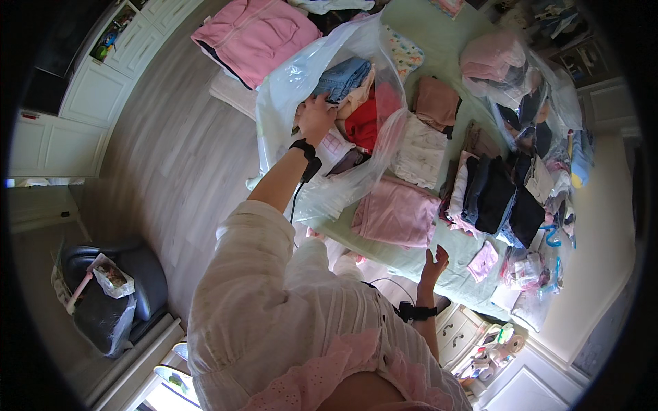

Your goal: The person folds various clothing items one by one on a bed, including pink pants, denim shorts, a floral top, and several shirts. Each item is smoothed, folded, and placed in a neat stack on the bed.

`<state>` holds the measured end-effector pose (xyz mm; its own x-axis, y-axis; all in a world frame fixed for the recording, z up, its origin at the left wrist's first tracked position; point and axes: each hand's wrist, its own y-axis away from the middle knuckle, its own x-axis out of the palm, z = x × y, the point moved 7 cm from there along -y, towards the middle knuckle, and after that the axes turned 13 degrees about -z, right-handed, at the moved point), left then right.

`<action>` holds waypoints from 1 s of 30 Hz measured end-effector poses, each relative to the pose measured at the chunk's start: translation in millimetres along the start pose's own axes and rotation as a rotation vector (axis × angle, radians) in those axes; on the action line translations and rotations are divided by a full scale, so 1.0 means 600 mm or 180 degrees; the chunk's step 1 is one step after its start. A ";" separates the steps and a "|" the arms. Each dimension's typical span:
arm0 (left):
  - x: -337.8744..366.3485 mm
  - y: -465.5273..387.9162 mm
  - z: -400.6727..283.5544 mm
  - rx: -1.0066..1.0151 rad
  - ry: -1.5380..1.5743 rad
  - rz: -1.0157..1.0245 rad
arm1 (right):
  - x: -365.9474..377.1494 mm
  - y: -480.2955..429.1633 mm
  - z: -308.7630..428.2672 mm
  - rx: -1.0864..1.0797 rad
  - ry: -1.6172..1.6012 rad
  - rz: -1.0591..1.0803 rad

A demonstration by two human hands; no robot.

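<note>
My left hand point(316, 120) reaches into a large clear plastic bag point(280, 87) on the bed. Its fingers touch folded blue denim point(343, 79) inside; whether they grip any cloth is hidden. Around it in the bag lie a red garment point(362, 126), a beige one beside the denim and a white checked cloth point(333, 145). My right hand point(434, 264) hangs by the bed's edge, fingers apart and holding nothing. Closest to it is a folded pink garment point(398, 213) on the green bed sheet point(370, 251). Both wrists wear black bands, with a cable at the left one.
A pink zip garment point(262, 38) lies beyond the bag. White folded cloth point(420, 154), a brown garment point(437, 103) and dark folded trousers point(496, 192) sit to the right. Another filled plastic bag point(506, 77) stands farther back. A black chair point(146, 277) is at left, a drawer cabinet point(457, 334) lower right.
</note>
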<state>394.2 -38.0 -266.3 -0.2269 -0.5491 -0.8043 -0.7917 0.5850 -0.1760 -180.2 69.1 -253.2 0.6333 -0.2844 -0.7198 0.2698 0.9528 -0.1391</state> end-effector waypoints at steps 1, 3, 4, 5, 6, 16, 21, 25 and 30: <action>-0.004 -0.007 -0.004 -0.0037 -0.0174 0.0028 | -0.003 0.006 -0.003 0.0038 0.0008 -0.0007; -0.002 -0.025 -0.022 0.0034 -0.0126 0.0175 | -0.006 0.015 -0.006 0.0101 -0.0022 -0.0026; -0.005 -0.037 -0.036 0.0174 -0.0079 0.0036 | -0.007 0.019 -0.009 0.0139 0.0051 -0.0020; 0.001 -0.046 -0.051 0.0353 0.0016 0.0039 | -0.008 0.023 -0.010 0.0162 0.0085 -0.0008; 0.001 -0.059 -0.071 0.0638 0.0134 -0.0186 | -0.009 0.025 -0.008 0.0155 0.0076 -0.0010; 0.104 -0.123 -0.121 0.0548 -0.0687 0.0490 | -0.057 0.062 -0.016 0.0289 0.0261 -0.0248; 0.093 -0.135 -0.113 0.0542 -0.0355 0.0046 | -0.092 0.071 -0.040 0.0584 0.0161 -0.0415; 0.113 -0.148 -0.073 0.0022 0.0055 0.0305 | -0.094 0.067 -0.038 0.0566 0.0037 -0.0436; 0.138 -0.179 -0.042 0.0026 0.0619 0.0780 | -0.087 0.061 -0.022 0.0741 0.0019 -0.0372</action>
<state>446.3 -161.2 -299.6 -0.5154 -0.4945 -0.6999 -0.6955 0.7185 0.0045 -213.1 120.2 -229.4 0.5838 -0.3898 -0.7122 0.5010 0.8632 -0.0617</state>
